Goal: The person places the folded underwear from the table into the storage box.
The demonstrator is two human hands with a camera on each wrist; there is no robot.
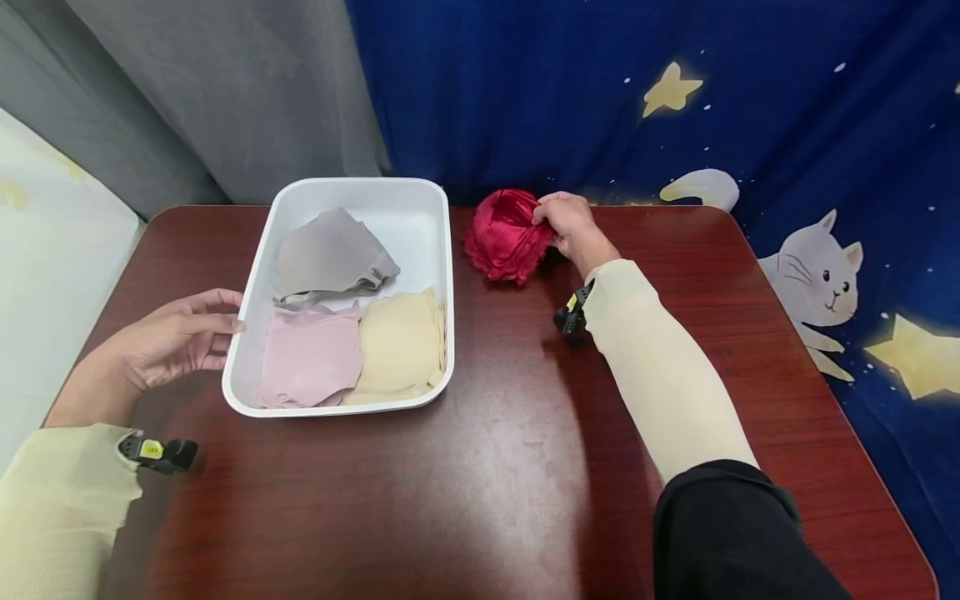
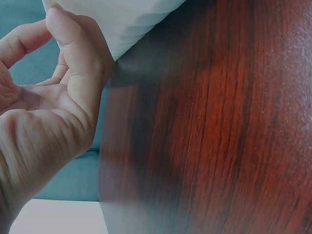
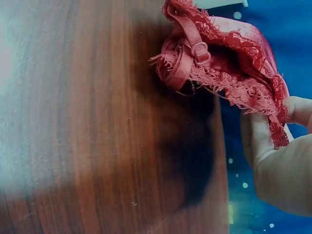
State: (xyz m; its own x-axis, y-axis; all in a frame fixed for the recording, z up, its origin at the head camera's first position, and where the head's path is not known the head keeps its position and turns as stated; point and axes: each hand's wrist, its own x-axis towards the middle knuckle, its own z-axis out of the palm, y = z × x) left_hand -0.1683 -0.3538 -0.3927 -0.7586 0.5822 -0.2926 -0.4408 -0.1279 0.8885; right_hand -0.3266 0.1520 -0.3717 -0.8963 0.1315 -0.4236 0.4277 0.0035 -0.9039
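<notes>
In the head view, a white plastic bin (image 1: 408, 229) stands at the left of the table. My left hand (image 1: 183, 337) is at its left side, fingertips right at the rim; the left wrist view shows this hand (image 2: 53, 83) beside the bin's outer wall (image 2: 131, 24). Inside lie a folded grey garment (image 1: 330, 250), a folded pink one (image 1: 311, 354) and a folded cream one (image 1: 401, 342). Right of the bin, my right hand (image 1: 567, 218) pinches the edge of a red satin bra (image 1: 506, 233). Lace trim and a strap with a ring show on the bra (image 3: 234, 73) in the right wrist view.
The dark red wooden table (image 1: 495, 467) has rounded corners. Behind it hang a grey curtain (image 1: 240, 83) and a blue curtain (image 1: 510, 83) printed with stars and a cat, close to the table's far edge. A pale wall (image 1: 45, 250) is at the left.
</notes>
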